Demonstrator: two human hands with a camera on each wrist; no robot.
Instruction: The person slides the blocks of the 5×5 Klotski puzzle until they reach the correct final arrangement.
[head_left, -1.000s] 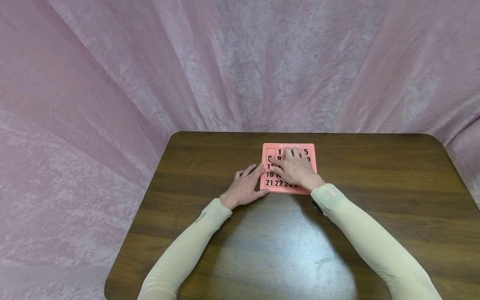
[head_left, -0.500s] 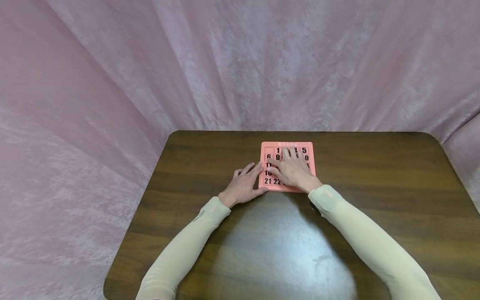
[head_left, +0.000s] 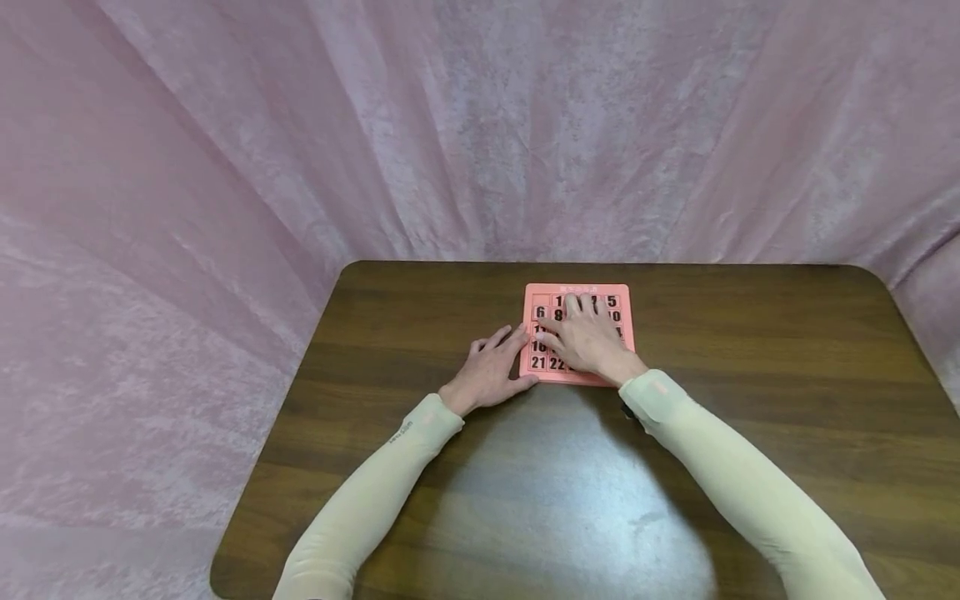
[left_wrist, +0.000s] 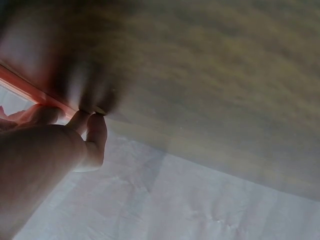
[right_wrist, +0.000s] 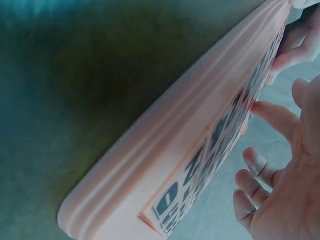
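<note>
A pink sliding number puzzle (head_left: 555, 364) lies flat on the table, its tiles printed with black numerals. At its upper left corner one cell has no tile. My left hand (head_left: 487, 375) rests along the puzzle's left edge, fingers extended, thumb by the lower left corner. In the left wrist view, fingertips of the left hand (left_wrist: 55, 145) touch the pink rim (left_wrist: 35, 92). Over the tiles spreads my right hand (head_left: 591, 340), hiding the middle ones. The right wrist view shows one finger of the right hand (right_wrist: 285, 170) touching the tile face, several others loosely bent above it.
The brown wooden table (head_left: 750, 333) has rounded corners and a bright glare patch near its front. Pink velvet curtain (head_left: 562, 125) hangs behind it and along the left side.
My right hand has drawn slightly nearer to me over the tiles, uncovering more of the 6. The left hand keeps its place at the edge. The head view shifts slightly.
</note>
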